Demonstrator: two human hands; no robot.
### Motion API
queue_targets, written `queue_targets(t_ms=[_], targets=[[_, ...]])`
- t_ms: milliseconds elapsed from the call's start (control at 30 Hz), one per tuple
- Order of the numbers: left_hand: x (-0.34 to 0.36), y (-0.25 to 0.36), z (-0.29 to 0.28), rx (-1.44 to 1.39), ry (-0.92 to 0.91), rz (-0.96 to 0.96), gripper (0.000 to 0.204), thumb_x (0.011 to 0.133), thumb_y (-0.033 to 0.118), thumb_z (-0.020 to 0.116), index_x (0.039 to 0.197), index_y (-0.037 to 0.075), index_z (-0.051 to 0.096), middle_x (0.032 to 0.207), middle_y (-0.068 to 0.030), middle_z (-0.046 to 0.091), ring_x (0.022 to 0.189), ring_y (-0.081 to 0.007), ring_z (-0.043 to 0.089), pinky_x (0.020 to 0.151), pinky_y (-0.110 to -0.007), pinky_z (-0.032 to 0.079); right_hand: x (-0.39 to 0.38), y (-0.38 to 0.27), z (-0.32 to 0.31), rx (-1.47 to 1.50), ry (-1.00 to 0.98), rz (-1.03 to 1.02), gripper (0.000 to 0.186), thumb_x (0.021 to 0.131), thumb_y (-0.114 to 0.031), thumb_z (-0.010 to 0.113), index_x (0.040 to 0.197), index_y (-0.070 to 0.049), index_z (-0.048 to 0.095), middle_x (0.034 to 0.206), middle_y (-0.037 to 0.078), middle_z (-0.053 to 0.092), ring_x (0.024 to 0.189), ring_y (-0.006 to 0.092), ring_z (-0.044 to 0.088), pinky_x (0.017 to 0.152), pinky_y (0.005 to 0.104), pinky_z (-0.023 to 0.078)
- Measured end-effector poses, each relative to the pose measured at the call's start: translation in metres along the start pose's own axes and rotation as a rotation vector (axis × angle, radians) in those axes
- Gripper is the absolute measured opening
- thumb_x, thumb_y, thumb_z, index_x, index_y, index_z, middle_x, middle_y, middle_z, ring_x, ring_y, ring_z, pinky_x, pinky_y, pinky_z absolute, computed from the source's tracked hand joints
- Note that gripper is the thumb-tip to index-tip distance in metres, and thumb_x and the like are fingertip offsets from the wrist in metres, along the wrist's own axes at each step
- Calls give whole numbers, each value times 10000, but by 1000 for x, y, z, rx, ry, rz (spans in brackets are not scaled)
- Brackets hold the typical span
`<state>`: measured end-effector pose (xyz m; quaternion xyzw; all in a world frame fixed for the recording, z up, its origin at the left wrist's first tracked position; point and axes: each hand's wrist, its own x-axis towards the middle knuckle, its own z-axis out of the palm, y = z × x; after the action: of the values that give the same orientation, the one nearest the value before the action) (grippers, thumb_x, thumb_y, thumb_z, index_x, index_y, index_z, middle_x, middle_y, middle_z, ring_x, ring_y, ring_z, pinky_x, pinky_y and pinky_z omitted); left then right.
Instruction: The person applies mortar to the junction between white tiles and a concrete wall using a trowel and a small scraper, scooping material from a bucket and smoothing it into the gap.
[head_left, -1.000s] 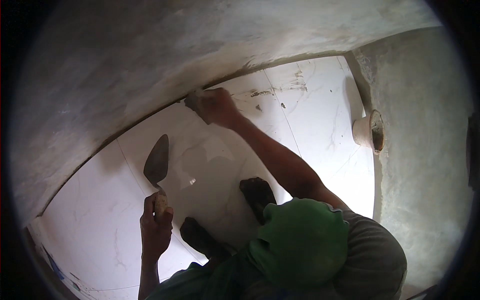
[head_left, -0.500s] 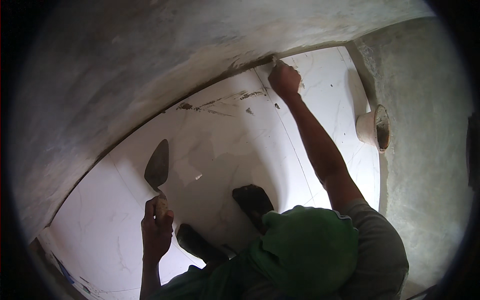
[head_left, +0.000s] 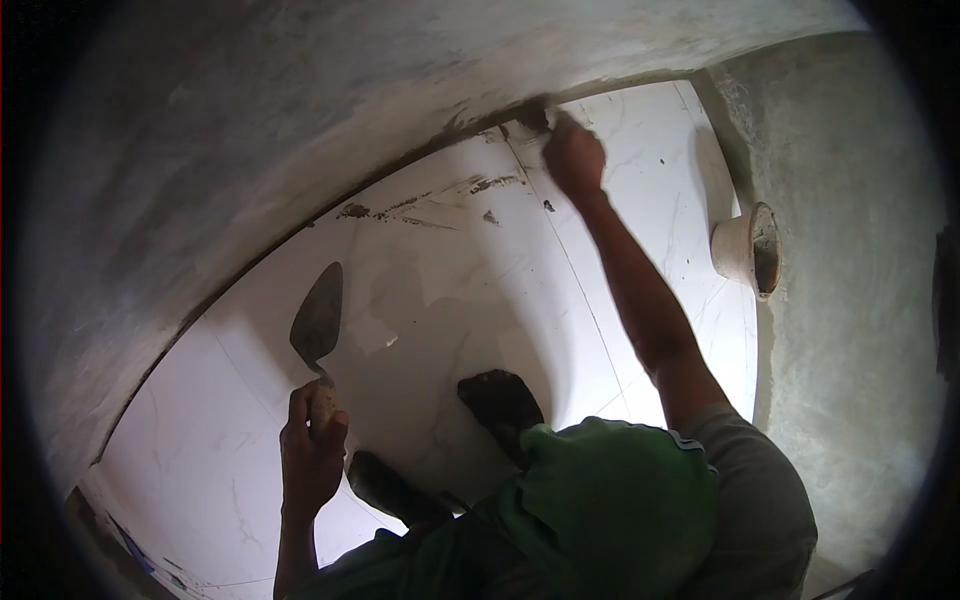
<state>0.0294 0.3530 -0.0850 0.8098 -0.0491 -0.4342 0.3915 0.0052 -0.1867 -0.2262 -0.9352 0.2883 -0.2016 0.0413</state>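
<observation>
My left hand (head_left: 314,455) is closed round the handle of a pointed trowel (head_left: 318,318), its grey blade held up over the pale tiles. My right arm stretches far forward to the joint between floor and wall. There my right hand (head_left: 575,160) is closed on a small dark-bladed hand tool (head_left: 535,115), blurred, so its exact kind is unclear. Dark mortar lies along the joint near it. Smears of mortar (head_left: 400,208) mark the white tiled floor (head_left: 440,300) to the left of my right hand.
A pale bucket (head_left: 735,250) with grey residue inside stands at the right, beside the rough cement wall (head_left: 850,250). A curved-looking grey wall (head_left: 250,120) borders the floor at the far side. My dark boots (head_left: 500,405) stand on the tiles. A green cap (head_left: 610,500) covers the lower middle.
My right hand has shifted slightly at the joint, and the dark blade beside it now shows. The trowel in my left hand has tilted a little and risen slightly.
</observation>
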Motion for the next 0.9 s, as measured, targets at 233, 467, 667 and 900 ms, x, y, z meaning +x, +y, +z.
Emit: queue_targets(t_ms=[233, 467, 667, 900], targets=[[-5, -39, -2, 19, 44, 39, 462, 1041, 249, 625, 1448, 57, 516, 893, -73, 639, 613, -124, 580, 530, -315, 506, 48, 69, 16, -127, -140, 249, 293, 951, -255, 612, 1093, -86, 805, 974, 268, 781, 947, 478, 763, 880, 577, 614], [-8, -37, -10, -39, 26, 20, 473, 1071, 320, 624, 1451, 61, 515, 895, -74, 643, 612, -127, 579, 534, -322, 509, 10, -25, 24, -127, -182, 88, 288, 967, -245, 605, 1188, -180, 778, 982, 219, 789, 891, 470, 761, 820, 585, 612], [-14, -48, -15, -18, 32, 48, 453, 1083, 325, 619, 1451, 80, 518, 884, -76, 647, 606, -132, 578, 533, -323, 510, -13, -100, 25, -79, -253, 102, 261, 921, -187, 635, 1123, -92, 770, 918, 225, 777, 851, 437, 767, 793, 564, 610], [-20, -36, -14, -44, 26, -4, 452, 1040, 274, 613, 1415, 41, 515, 928, -161, 680, 664, -232, 635, 632, -409, 531, -55, -161, 37, -13, -238, 57, 282, 923, -150, 617, 1149, -78, 770, 967, 204, 789, 875, 418, 770, 838, 562, 602]])
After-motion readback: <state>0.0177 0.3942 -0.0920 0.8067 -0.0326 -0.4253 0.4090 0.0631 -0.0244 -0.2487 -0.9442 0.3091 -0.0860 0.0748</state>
